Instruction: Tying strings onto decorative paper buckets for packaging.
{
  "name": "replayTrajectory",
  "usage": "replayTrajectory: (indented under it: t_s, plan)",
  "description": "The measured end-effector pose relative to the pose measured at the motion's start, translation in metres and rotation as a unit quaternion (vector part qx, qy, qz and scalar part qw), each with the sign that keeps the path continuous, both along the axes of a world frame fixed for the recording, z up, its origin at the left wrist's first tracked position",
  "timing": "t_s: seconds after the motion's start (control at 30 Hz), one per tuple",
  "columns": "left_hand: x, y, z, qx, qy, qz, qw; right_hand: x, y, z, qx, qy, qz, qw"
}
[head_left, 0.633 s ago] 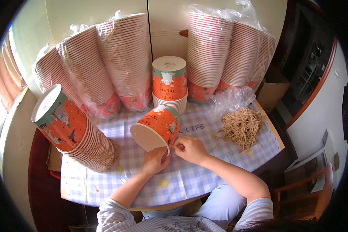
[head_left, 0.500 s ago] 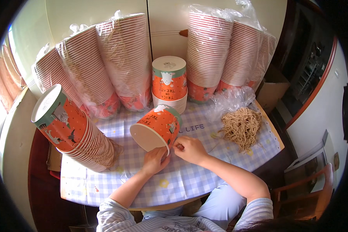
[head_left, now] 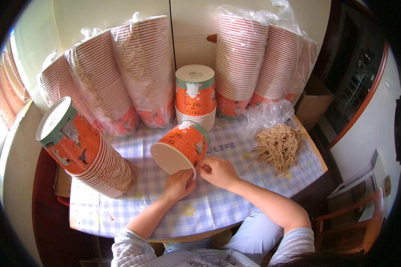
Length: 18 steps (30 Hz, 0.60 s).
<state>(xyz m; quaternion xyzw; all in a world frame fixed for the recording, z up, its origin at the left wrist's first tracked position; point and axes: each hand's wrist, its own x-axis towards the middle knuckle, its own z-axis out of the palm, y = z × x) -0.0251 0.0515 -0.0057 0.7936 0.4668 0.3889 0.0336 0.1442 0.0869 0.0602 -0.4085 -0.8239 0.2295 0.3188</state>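
An orange paper bucket (head_left: 181, 144) with a green band and printed ghosts lies tilted on its side on the table, its white open mouth facing me and to the left. My left hand (head_left: 179, 184) grips its lower rim, with fingers partly inside. Just right of the rim, my right hand (head_left: 219, 172) is closed in a pinch against the bucket's outer wall. What those fingertips hold, if anything, is too small to make out. Behind this bucket stands a short upside-down stack of matching buckets (head_left: 195, 91). To my right lies a tangled heap of tan cords (head_left: 279, 148).
A leaning stack of buckets (head_left: 78, 133) with cords draped over it stands at the left edge. Tall plastic-wrapped bucket stacks (head_left: 142, 66) line the back left, and more wrapped stacks (head_left: 243, 58) the back right. Crumpled clear plastic (head_left: 267, 116) lies behind the cords. A checkered cloth (head_left: 133, 218) covers the table.
The bucket has shifted very slightly to the right. Both hands stay in nearly the same place, with only small finger movement at the rim.
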Motion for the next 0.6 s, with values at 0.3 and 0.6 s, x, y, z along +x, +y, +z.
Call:
replayTrajectory:
  t_s: [0.3,0.6]
  plan:
    - [-0.0027,-0.0005,-0.0068,-0.016,0.013,-0.002,1.0,-0.0012,0.0002,-0.0034,0.003,-0.01,0.003,1.0]
    - [0.002,-0.0016,-0.0012,-0.092,-0.114,-0.042,0.988,-0.0003,0.0005,-0.0006,-0.007,-0.031,0.007,0.999]
